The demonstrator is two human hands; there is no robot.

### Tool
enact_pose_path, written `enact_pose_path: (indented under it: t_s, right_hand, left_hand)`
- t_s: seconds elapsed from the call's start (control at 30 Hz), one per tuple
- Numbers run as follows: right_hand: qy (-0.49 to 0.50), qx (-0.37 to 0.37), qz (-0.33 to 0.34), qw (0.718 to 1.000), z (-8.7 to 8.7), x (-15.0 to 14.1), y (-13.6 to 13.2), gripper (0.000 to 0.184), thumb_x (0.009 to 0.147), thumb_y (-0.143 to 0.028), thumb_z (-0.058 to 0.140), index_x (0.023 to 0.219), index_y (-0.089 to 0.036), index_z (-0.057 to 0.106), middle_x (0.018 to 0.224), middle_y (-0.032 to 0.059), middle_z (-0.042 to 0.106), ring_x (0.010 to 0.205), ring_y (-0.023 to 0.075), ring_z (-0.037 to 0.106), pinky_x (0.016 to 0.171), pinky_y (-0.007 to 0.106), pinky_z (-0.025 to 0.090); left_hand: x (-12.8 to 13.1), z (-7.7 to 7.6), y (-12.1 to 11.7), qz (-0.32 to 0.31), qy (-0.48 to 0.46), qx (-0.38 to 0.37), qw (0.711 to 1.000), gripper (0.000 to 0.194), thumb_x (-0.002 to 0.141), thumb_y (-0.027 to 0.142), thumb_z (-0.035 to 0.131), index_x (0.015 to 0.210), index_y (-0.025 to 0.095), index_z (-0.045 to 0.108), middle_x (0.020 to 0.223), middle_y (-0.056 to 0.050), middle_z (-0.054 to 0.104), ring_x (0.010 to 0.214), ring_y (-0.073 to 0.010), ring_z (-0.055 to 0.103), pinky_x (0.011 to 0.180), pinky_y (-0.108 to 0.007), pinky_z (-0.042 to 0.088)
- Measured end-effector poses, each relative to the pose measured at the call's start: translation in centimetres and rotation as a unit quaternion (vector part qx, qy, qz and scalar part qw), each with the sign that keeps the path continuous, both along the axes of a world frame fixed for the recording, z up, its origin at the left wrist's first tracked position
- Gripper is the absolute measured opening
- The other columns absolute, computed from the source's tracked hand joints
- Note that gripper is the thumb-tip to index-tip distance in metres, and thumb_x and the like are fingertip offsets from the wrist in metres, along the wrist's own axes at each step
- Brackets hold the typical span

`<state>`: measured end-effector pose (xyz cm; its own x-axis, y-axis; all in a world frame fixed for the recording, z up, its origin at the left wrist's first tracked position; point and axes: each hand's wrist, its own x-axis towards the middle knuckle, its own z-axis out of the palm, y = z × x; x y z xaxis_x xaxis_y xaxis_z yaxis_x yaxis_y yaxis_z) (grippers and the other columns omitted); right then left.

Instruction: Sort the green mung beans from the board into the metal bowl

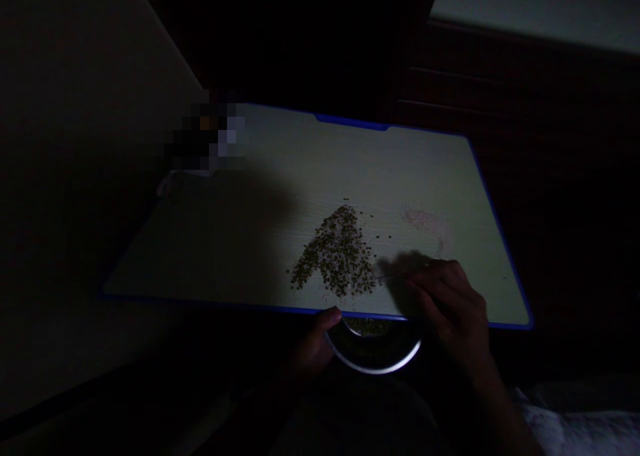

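A heap of small dark greenish seeds (340,253) lies spread on a pale board with a blue edge (390,163). My right hand (453,306) hovers over the board just right of the heap, fingers pinched around something thin that reaches toward the seeds; its kind is too dark to tell. Below the board's near edge, my left hand (315,346) grips the side of a round metal bowl (377,369), its thumb at the blue edge. More seeds (370,326) show inside the bowl, which is partly hidden under the board.
A thin patch of pale pinkish bits (427,223) lies on the board's right side. At its far left corner stands a pixelated object (207,136). Pale quilted cloth (575,429) shows at lower right. The surroundings are very dark.
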<state>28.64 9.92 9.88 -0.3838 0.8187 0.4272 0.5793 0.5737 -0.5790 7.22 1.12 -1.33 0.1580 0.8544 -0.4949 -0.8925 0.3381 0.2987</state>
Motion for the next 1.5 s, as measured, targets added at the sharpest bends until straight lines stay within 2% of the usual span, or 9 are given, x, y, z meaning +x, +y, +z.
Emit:
enact_pose_path:
  t_s: [0.1, 0.23, 0.43, 0.67, 0.8, 0.97, 1.13, 1.33, 1.5]
  right_hand:
    - [0.023, -0.008, 0.006, 1.0, 0.0, 0.4, -0.3, 0.019, 0.092, -0.012, 0.067, 0.106, -0.023, 0.074, 0.092, 0.004, 0.074, 0.091, 0.0211, 0.061, 0.079, 0.039, 0.05]
    - [0.044, -0.01, -0.021, 0.999, -0.1, 1.1, -0.9, 0.017, 0.091, -0.012, 0.068, 0.103, -0.023, 0.074, 0.09, 0.0039, 0.073, 0.091, 0.022, 0.062, 0.079, 0.04, 0.05]
    - [0.03, -0.014, -0.026, 0.999, -0.6, 1.5, -1.2, 0.017, 0.092, -0.015, 0.068, 0.104, -0.024, 0.074, 0.088, 0.0035, 0.072, 0.089, 0.0226, 0.062, 0.081, 0.042, 0.05]
    - [0.014, 0.005, -0.006, 1.0, -0.6, 0.9, -0.6, 0.02, 0.091, -0.014, 0.068, 0.108, -0.024, 0.074, 0.093, 0.0045, 0.075, 0.091, 0.0224, 0.063, 0.083, 0.043, 0.051]
    - [0.024, -0.003, 0.018, 1.0, -0.3, 0.8, -0.5, 0.02, 0.091, -0.012, 0.068, 0.107, -0.024, 0.074, 0.089, 0.0042, 0.072, 0.09, 0.0216, 0.061, 0.078, 0.04, 0.051]
    - [0.032, -0.019, 0.049, 0.998, -0.3, 1.4, -0.7, 0.018, 0.092, -0.013, 0.068, 0.104, -0.025, 0.074, 0.089, 0.0036, 0.072, 0.091, 0.0222, 0.061, 0.08, 0.043, 0.051]
    - [0.038, -0.024, 0.015, 0.999, -0.3, 1.7, -1.3, 0.016, 0.091, -0.015, 0.068, 0.103, -0.024, 0.074, 0.086, 0.0034, 0.072, 0.089, 0.0229, 0.063, 0.081, 0.046, 0.051]
    - [0.045, -0.023, 0.058, 0.997, -0.3, 1.2, -1.7, 0.019, 0.09, -0.012, 0.068, 0.104, -0.024, 0.073, 0.086, 0.0033, 0.071, 0.087, 0.0218, 0.062, 0.079, 0.046, 0.053]
    - [0.05, -0.019, 0.036, 0.998, -0.3, 0.9, -1.7, 0.02, 0.09, -0.011, 0.068, 0.106, -0.022, 0.073, 0.086, 0.0046, 0.07, 0.087, 0.0215, 0.059, 0.077, 0.043, 0.052]
  left_hand:
    - [0.0, 0.0, 0.0, 0.006, -0.005, -0.004, 1.0, 0.041, 0.081, 0.022, 0.078, 0.122, 0.019, 0.075, 0.098, -0.004, 0.085, 0.111, -0.03, 0.075, 0.122, -0.049, 0.034]
    - [0.0, 0.0, 0.0, 0.004, -0.008, -0.006, 1.0, 0.042, 0.08, 0.022, 0.078, 0.122, 0.019, 0.075, 0.102, -0.006, 0.085, 0.113, -0.0311, 0.074, 0.123, -0.05, 0.032]
    - [-0.1, 0.0, -0.1, -0.002, -0.002, -0.011, 1.0, 0.037, 0.082, 0.022, 0.076, 0.12, 0.018, 0.075, 0.102, -0.006, 0.085, 0.116, -0.032, 0.072, 0.124, -0.051, 0.03]
    - [0.0, 0.1, 0.0, 0.01, 0.004, -0.008, 1.0, 0.055, 0.081, 0.022, 0.078, 0.134, 0.019, 0.068, 0.11, -0.008, 0.084, 0.129, -0.0348, 0.065, 0.124, -0.052, 0.031]
    - [0.0, 0.3, -0.3, 0.009, 0.006, -0.016, 1.0, 0.056, 0.085, 0.023, 0.073, 0.14, 0.019, 0.064, 0.119, -0.009, 0.081, 0.13, -0.0333, 0.064, 0.125, -0.051, 0.028]
    - [0.0, 0.2, -0.3, -0.006, 0.004, -0.024, 1.0, 0.046, 0.086, 0.024, 0.073, 0.13, 0.015, 0.07, 0.111, -0.01, 0.083, 0.126, -0.0344, 0.067, 0.125, -0.053, 0.029]
    - [0.0, 0.3, 0.0, 0.0, 0.005, -0.017, 1.0, 0.042, 0.083, 0.023, 0.075, 0.124, 0.018, 0.073, 0.106, -0.007, 0.085, 0.124, -0.0328, 0.069, 0.125, -0.05, 0.028]
    - [0.0, 0.6, 0.2, -0.01, 0.003, -0.009, 1.0, 0.041, 0.084, 0.026, 0.075, 0.123, 0.017, 0.074, 0.11, -0.008, 0.084, 0.125, -0.033, 0.068, 0.125, -0.049, 0.028]
    - [-0.1, 0.5, 0.1, -0.012, 0.007, -0.01, 1.0, 0.043, 0.084, 0.024, 0.074, 0.126, 0.015, 0.072, 0.115, -0.01, 0.082, 0.126, -0.0341, 0.067, 0.124, -0.051, 0.031]
